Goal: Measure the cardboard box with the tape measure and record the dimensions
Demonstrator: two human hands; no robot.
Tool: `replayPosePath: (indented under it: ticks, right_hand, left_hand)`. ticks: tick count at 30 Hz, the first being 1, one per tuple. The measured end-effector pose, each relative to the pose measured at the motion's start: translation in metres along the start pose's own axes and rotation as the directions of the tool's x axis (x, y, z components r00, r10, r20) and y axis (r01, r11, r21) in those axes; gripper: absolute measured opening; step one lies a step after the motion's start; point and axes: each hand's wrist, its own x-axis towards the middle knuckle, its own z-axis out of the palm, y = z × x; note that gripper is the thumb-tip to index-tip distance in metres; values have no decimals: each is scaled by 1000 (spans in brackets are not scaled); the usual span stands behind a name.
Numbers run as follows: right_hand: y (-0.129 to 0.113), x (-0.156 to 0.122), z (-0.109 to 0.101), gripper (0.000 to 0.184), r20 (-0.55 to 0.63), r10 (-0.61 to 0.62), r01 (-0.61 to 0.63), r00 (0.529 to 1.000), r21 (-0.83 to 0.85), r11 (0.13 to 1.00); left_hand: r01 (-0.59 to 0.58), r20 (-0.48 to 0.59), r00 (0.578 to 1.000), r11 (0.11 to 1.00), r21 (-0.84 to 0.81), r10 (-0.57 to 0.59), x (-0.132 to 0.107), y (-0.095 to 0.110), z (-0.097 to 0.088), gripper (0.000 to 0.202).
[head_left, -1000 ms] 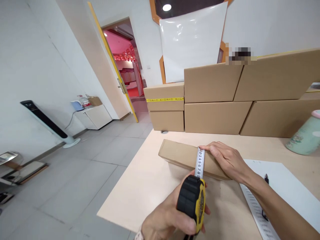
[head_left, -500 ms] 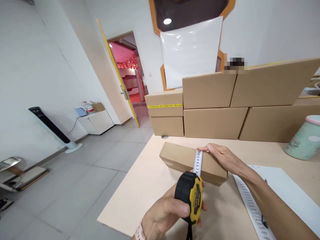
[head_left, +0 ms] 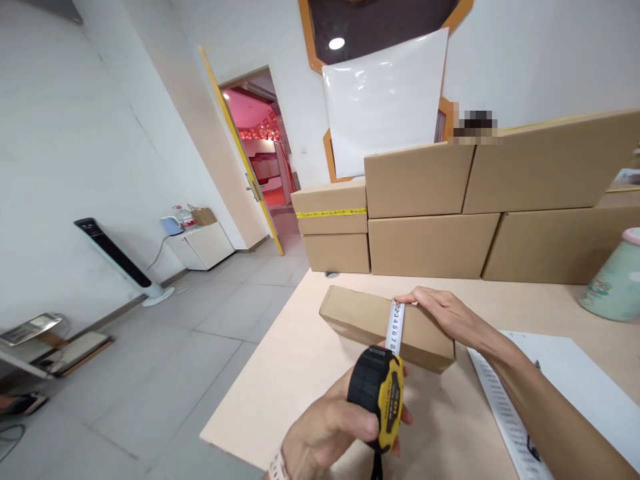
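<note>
My left hand (head_left: 327, 427) is wrapped round a black and yellow tape measure (head_left: 377, 399), with the thumb on its near side. From the case a short length of white blade (head_left: 395, 328) runs away from me, across the top of a small brown cardboard box (head_left: 356, 312). At the box's far edge, the fingertips of my right hand (head_left: 443, 312) pinch the blade's end. The rest of that hand lies over the box's right part and hides some of it. The box rests lengthwise on the light wooden table (head_left: 265, 407).
Larger cardboard boxes (head_left: 433, 247) are stacked along the table's back. A green cup (head_left: 613, 280) stands at the right. Printed sheets (head_left: 565, 373) lie under my right forearm, with a pen (head_left: 534, 448) on them. The table's left edge drops to the tiled floor.
The view has shifted slightly to the left. Both hands, the tape measure and the small box hold almost the same positions.
</note>
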Motion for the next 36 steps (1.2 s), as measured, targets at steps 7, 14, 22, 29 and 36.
replayPosePath:
  ticks: [7, 14, 22, 29, 36]
  right_hand:
    - [1, 0, 0, 55, 4, 18, -18, 1000, 13, 1000]
    - [2, 0, 1, 56, 7, 18, -18, 1000, 15, 1000]
    - [2, 0, 0, 54, 1, 13, -13, 1000, -1, 1000]
    - [0, 0, 0, 52, -3, 18, -18, 1000, -8, 1000]
    - [0, 0, 1, 54, -2, 27, -27, 1000, -5, 1000]
  left_hand:
    - [0, 6, 1000, 1000, -11, 0, 1, 1, 2, 68]
    - [-29, 38, 999, 1000, -12, 29, 2, 1, 2, 66]
    - [-29, 45, 999, 999, -25, 30, 3, 1, 4, 66]
    - [-30, 70, 997, 999, -12, 30, 3, 2, 3, 67]
    - [-18, 55, 998, 1000, -18, 19, 4, 4, 4, 64]
